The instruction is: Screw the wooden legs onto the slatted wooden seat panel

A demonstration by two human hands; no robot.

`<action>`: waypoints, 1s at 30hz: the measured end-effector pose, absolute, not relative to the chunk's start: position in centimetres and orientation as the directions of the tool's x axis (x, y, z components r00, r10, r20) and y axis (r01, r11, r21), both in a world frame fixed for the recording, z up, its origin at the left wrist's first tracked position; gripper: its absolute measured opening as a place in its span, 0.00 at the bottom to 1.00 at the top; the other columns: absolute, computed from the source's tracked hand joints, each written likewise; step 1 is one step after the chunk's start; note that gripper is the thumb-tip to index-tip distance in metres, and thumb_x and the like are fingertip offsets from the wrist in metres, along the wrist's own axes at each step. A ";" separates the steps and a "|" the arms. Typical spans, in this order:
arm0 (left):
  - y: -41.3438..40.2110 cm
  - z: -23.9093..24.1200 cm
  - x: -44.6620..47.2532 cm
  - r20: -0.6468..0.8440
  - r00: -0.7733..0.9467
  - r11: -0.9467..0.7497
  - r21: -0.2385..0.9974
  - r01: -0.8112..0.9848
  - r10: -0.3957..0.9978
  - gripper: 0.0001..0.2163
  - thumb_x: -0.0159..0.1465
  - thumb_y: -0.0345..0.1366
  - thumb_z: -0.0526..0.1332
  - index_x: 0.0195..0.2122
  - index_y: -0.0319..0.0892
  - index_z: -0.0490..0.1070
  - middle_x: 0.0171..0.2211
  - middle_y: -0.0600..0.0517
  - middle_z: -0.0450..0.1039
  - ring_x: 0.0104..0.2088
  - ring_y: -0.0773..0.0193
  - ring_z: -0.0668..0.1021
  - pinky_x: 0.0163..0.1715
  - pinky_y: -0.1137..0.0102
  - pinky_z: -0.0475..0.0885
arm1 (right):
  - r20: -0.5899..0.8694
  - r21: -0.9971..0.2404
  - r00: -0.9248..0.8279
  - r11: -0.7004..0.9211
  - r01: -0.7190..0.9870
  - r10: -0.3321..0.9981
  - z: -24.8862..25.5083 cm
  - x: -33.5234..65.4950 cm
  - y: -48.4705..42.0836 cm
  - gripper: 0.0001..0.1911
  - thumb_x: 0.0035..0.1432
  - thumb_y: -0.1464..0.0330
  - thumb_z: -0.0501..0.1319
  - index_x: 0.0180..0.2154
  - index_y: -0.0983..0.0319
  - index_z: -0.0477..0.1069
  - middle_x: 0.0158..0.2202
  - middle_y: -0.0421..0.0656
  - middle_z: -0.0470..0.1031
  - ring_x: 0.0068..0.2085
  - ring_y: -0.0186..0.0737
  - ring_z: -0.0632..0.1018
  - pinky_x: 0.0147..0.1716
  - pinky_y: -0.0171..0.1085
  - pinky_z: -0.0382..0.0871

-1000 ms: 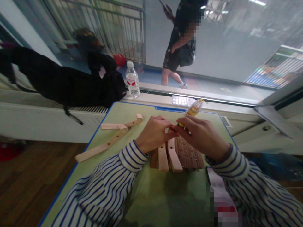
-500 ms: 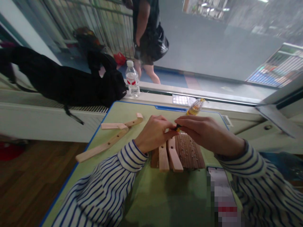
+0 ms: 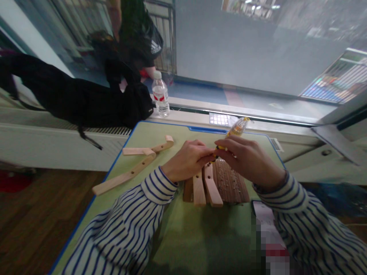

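My right hand [image 3: 252, 158] is closed in a pinch on a small yellow-and-black screwdriver [image 3: 220, 147], with only short stretches of it showing. Against the tool's lower end, the closed fingers of my left hand [image 3: 186, 160] press together; what they grip is hidden. Under the hands lies a brown grooved wooden board [image 3: 233, 185] scattered with small light bits. A pale wooden strip [image 3: 199, 193] with a hole rests on it, beside a bent wooden piece [image 3: 214, 194] that also has a hole. The upper ends of both are covered by my left hand.
Other curved wooden pieces [image 3: 140, 166] lie on the green table [image 3: 177, 236] at left. A clear bottle with a yellow cap [image 3: 238, 126] is behind my right hand. A phone [image 3: 262, 210] lies at right. On the sill are a water bottle [image 3: 160, 95] and black bag [image 3: 94, 101].
My right fingers have shifted on the screwdriver, and more of its yellow shows. My right wrist has moved slightly left. Beyond the glass, a person has walked to the left.
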State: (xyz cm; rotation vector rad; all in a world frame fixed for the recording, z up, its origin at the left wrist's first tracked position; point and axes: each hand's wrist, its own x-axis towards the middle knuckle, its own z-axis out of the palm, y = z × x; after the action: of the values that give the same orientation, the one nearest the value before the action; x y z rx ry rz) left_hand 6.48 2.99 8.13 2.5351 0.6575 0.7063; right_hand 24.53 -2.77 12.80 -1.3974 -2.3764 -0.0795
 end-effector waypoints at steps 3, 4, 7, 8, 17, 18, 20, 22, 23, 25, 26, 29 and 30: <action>2.9 8.0 6.5 0.371 0.738 -0.788 0.509 0.345 0.563 0.12 0.65 0.40 0.52 0.41 0.44 0.74 0.32 0.51 0.73 0.36 0.66 0.73 0.40 0.69 0.66 | 0.360 -0.147 -0.433 0.509 0.848 0.826 12.6 24.6 -2.8 0.15 0.62 0.63 0.52 0.43 0.64 0.70 0.39 0.47 0.74 0.37 0.38 0.75 0.36 0.36 0.66; 2.9 8.0 6.5 0.376 0.726 -0.784 0.506 0.360 0.576 0.12 0.64 0.41 0.54 0.41 0.44 0.74 0.32 0.51 0.74 0.36 0.65 0.73 0.40 0.69 0.66 | 0.359 -0.150 -0.434 0.510 0.847 0.826 12.6 24.6 -2.8 0.15 0.62 0.63 0.51 0.43 0.64 0.70 0.39 0.47 0.74 0.36 0.37 0.75 0.35 0.36 0.66; 2.8 7.9 6.6 0.403 0.680 -0.771 0.498 0.398 0.612 0.12 0.60 0.44 0.59 0.39 0.44 0.75 0.32 0.51 0.75 0.36 0.63 0.73 0.39 0.68 0.65 | 0.338 -0.144 -0.436 0.503 0.852 0.834 12.8 24.4 -2.9 0.15 0.62 0.62 0.50 0.43 0.63 0.70 0.38 0.47 0.74 0.35 0.37 0.74 0.34 0.36 0.65; 2.8 7.9 6.7 0.411 0.670 -0.768 0.497 0.403 0.618 0.12 0.59 0.45 0.60 0.38 0.44 0.75 0.31 0.51 0.75 0.35 0.63 0.73 0.39 0.67 0.66 | 0.322 -0.139 -0.436 0.498 0.856 0.840 13.0 24.4 -2.9 0.16 0.62 0.62 0.50 0.42 0.63 0.70 0.37 0.46 0.74 0.34 0.36 0.74 0.33 0.35 0.64; 2.9 7.9 6.7 0.425 0.671 -0.776 0.497 0.388 0.608 0.10 0.59 0.42 0.60 0.36 0.43 0.76 0.31 0.51 0.76 0.35 0.64 0.74 0.39 0.68 0.66 | 0.137 -0.160 -0.582 0.598 0.785 0.801 15.3 25.3 -3.1 0.20 0.61 0.68 0.52 0.55 0.61 0.60 0.47 0.46 0.72 0.42 0.39 0.74 0.37 0.36 0.65; 3.0 7.8 6.7 0.424 0.673 -0.777 0.496 0.388 0.606 0.10 0.59 0.42 0.60 0.36 0.44 0.76 0.31 0.50 0.76 0.35 0.64 0.74 0.39 0.68 0.66 | 0.122 -0.147 -0.586 0.599 0.787 0.801 15.5 25.3 -3.1 0.18 0.61 0.70 0.51 0.53 0.61 0.62 0.47 0.45 0.72 0.42 0.38 0.74 0.36 0.36 0.65; 3.0 7.8 6.7 0.420 0.680 -0.780 0.492 0.387 0.601 0.11 0.59 0.43 0.60 0.36 0.44 0.76 0.32 0.50 0.76 0.35 0.64 0.74 0.39 0.67 0.66 | 0.082 -0.121 -0.593 0.598 0.792 0.801 15.7 25.2 -3.0 0.16 0.60 0.72 0.50 0.50 0.60 0.65 0.45 0.44 0.73 0.40 0.37 0.74 0.35 0.35 0.64; 3.0 7.8 6.7 0.412 0.686 -0.781 0.490 0.387 0.599 0.11 0.59 0.43 0.59 0.35 0.43 0.76 0.32 0.50 0.76 0.35 0.63 0.74 0.39 0.67 0.66 | 0.061 -0.101 -0.595 0.598 0.795 0.801 15.9 25.1 -2.9 0.15 0.60 0.72 0.50 0.48 0.61 0.67 0.43 0.43 0.74 0.38 0.36 0.74 0.33 0.35 0.63; 3.0 7.8 6.7 0.406 0.690 -0.779 0.490 0.390 0.600 0.11 0.59 0.43 0.59 0.36 0.43 0.76 0.32 0.50 0.76 0.35 0.63 0.74 0.39 0.67 0.66 | 0.061 -0.092 -0.593 0.596 0.797 0.803 15.9 25.0 -2.8 0.15 0.60 0.72 0.50 0.48 0.61 0.67 0.42 0.43 0.74 0.38 0.36 0.74 0.32 0.34 0.62; 3.0 7.8 6.6 0.393 0.696 -0.778 0.488 0.397 0.601 0.10 0.60 0.41 0.59 0.36 0.43 0.76 0.32 0.50 0.75 0.36 0.63 0.74 0.40 0.68 0.66 | 0.066 -0.075 -0.589 0.593 0.802 0.805 15.8 24.9 -2.8 0.14 0.61 0.71 0.50 0.46 0.61 0.68 0.40 0.43 0.75 0.36 0.35 0.74 0.30 0.34 0.60; 3.0 7.9 6.6 0.389 0.700 -0.779 0.485 0.397 0.599 0.09 0.60 0.41 0.59 0.36 0.43 0.76 0.32 0.50 0.75 0.37 0.63 0.74 0.40 0.68 0.65 | 0.070 -0.063 -0.584 0.588 0.806 0.808 15.8 24.9 -2.7 0.13 0.61 0.70 0.50 0.46 0.61 0.68 0.38 0.42 0.75 0.35 0.34 0.74 0.29 0.34 0.60; 3.0 8.0 6.7 0.385 0.722 -0.795 0.473 0.381 0.575 0.10 0.61 0.40 0.57 0.34 0.42 0.75 0.32 0.50 0.75 0.36 0.64 0.74 0.39 0.68 0.65 | 0.080 -0.015 -0.564 0.567 0.824 0.822 15.8 24.9 -2.7 0.13 0.61 0.67 0.50 0.45 0.62 0.68 0.36 0.43 0.75 0.32 0.34 0.73 0.26 0.34 0.56; 3.1 8.0 6.7 0.383 0.731 -0.800 0.470 0.373 0.565 0.10 0.62 0.39 0.56 0.33 0.41 0.75 0.32 0.50 0.74 0.36 0.64 0.74 0.38 0.69 0.65 | 0.086 0.001 -0.555 0.557 0.831 0.828 15.7 24.9 -2.7 0.13 0.62 0.66 0.50 0.45 0.62 0.68 0.35 0.43 0.75 0.31 0.34 0.73 0.25 0.34 0.55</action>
State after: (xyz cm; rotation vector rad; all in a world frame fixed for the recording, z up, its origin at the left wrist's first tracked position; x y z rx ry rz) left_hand 6.67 3.07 8.04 2.5718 0.7256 0.7383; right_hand 24.90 -2.68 15.73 -1.4433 -2.7044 -0.0634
